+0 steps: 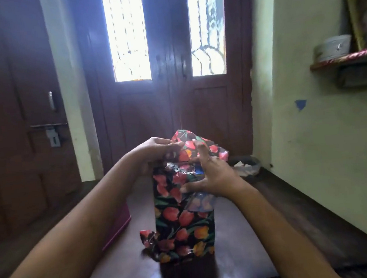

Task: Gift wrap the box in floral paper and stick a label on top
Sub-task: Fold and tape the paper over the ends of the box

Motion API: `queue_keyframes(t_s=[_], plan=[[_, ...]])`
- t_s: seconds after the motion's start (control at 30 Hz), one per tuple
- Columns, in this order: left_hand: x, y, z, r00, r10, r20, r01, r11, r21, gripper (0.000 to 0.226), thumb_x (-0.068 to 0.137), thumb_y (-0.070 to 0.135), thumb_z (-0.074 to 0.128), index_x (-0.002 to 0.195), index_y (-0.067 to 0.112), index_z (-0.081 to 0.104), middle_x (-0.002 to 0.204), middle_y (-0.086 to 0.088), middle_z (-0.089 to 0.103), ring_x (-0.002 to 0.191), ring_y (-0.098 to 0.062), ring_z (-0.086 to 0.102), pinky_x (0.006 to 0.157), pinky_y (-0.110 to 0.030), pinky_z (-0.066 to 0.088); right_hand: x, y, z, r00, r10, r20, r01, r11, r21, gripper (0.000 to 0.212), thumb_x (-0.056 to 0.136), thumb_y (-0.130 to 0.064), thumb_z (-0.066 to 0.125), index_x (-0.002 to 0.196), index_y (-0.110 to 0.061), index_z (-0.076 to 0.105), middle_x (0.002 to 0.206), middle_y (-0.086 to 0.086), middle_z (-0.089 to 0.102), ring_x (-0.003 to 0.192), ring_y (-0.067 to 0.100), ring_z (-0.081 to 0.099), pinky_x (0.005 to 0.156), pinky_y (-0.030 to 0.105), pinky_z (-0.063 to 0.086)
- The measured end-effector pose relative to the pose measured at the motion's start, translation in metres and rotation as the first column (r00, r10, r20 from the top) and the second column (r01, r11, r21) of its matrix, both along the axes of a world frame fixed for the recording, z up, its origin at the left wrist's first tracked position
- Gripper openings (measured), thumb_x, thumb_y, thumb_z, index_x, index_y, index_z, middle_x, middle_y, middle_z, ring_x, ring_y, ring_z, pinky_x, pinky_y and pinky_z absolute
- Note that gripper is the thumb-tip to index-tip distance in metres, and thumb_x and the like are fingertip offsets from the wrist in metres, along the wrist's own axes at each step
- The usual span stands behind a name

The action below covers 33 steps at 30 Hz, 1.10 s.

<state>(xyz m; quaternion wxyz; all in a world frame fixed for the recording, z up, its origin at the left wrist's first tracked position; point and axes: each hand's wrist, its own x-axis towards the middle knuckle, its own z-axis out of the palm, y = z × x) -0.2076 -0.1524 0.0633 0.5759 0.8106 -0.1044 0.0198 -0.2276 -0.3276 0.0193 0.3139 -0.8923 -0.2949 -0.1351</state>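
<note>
I see a dark wooden table (243, 255) facing a brown double door (175, 108) whose two glass panes (126, 33) glow with daylight. To the left is another brown door (15, 109) with a metal latch (48, 128). A magenta object (119, 226) lies at the table's left edge, and a crumpled plastic bag (247, 166) near its far right corner. On the pale green wall (312, 149), a shelf (344, 59) holds a round container (332, 47) and a framed picture (365, 16). Below is a blue mark (300, 104).
</note>
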Motion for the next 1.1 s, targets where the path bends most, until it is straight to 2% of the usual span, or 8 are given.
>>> queue_keyframes(t_s=[0.17,0.37,0.5,0.67,0.73,0.9,1.0,1.1], plan=[[0.006,-0.002,0.008,0.995,0.047,-0.087,-0.024,0.968,0.250,0.024,0.079,0.029,0.072,0.079,0.006,0.064,0.044,0.008,0.048,0.036,-0.003,0.040,0.037,-0.014,0.033,0.006,0.011,-0.003,0.998,0.018,-0.055,-0.017,0.999,0.028,0.121,0.065,-0.036,0.083,0.146,-0.028,-0.008,0.133,0.009,0.053,0.122,0.026,0.050,0.100,0.035,0.040],[0.009,0.005,0.005,0.994,-0.006,-0.105,0.024,0.985,0.173,0.027,0.067,0.040,0.072,0.068,0.017,0.058,0.046,0.008,0.043,0.044,-0.003,0.043,0.044,-0.017,0.027,0.003,0.009,0.003,0.996,0.004,-0.091,0.000,0.999,0.049,0.130,0.067,-0.035,0.082,0.146,-0.023,-0.020,0.145,0.008,0.039,0.133,0.025,0.036,0.105,0.032,0.032],[0.012,0.009,0.004,0.991,-0.077,-0.107,0.092,0.986,0.138,0.025,0.064,0.042,0.071,0.065,0.020,0.060,0.050,0.009,0.044,0.059,-0.008,0.041,0.045,-0.017,0.025,0.002,0.009,0.004,0.993,-0.004,-0.114,0.006,1.000,0.017,0.126,0.067,-0.038,0.082,0.147,-0.026,-0.014,0.143,0.007,0.041,0.133,0.024,0.037,0.106,0.034,0.033],[0.015,0.011,0.005,0.987,-0.114,-0.115,0.132,0.978,0.163,0.019,0.069,0.037,0.070,0.058,0.022,0.066,0.051,0.008,0.045,0.054,-0.008,0.037,0.047,-0.019,0.024,-0.003,0.008,0.010,0.994,-0.003,-0.110,0.001,1.000,-0.022,0.121,0.069,-0.039,0.079,0.149,-0.024,-0.010,0.158,0.001,0.007,0.142,0.022,0.019,0.111,0.031,0.023],[0.015,0.010,0.007,0.983,-0.133,-0.126,0.156,0.968,0.196,0.026,0.076,0.033,0.069,0.053,0.022,0.063,0.051,0.008,0.044,0.051,-0.007,0.037,0.047,-0.019,0.025,-0.003,0.008,0.010,0.994,-0.010,-0.107,0.009,1.000,-0.012,0.124,0.068,-0.039,0.080,0.148,-0.023,-0.012,0.158,0.000,0.004,0.143,0.021,0.017,0.111,0.031,0.023],[0.019,0.000,0.016,0.975,-0.104,-0.198,0.175,0.905,0.388,0.037,0.089,0.025,0.060,0.053,0.022,0.064,0.048,0.010,0.044,0.049,-0.007,0.037,0.043,-0.016,0.029,-0.003,0.008,0.007,0.994,-0.016,-0.111,0.017,1.000,0.008,0.126,0.066,-0.039,0.081,0.148,-0.020,-0.013,0.158,0.000,0.002,0.143,0.020,0.015,0.111,0.029,0.021],[0.020,-0.008,0.021,0.973,-0.039,-0.229,0.161,0.822,0.546,0.031,0.092,0.023,0.058,0.061,0.019,0.058,0.045,0.009,0.045,0.041,-0.006,0.038,0.040,-0.015,0.032,-0.003,0.009,0.006,0.994,-0.017,-0.110,0.019,1.000,0.013,0.127,0.065,-0.039,0.082,0.149,-0.020,-0.012,0.158,0.000,0.004,0.143,0.020,0.017,0.111,0.029,0.022],[0.024,-0.017,0.024,0.967,0.021,-0.254,0.154,0.743,0.651,0.036,0.090,0.022,0.058,0.055,0.018,0.057,0.045,0.007,0.043,0.033,-0.005,0.036,0.037,-0.014,0.030,-0.002,0.009,0.006,0.993,-0.024,-0.116,0.026,1.000,0.017,0.128,0.064,-0.039,0.083,0.149,-0.018,-0.011,0.158,0.002,0.009,0.142,0.021,0.020,0.110,0.029,0.024]])
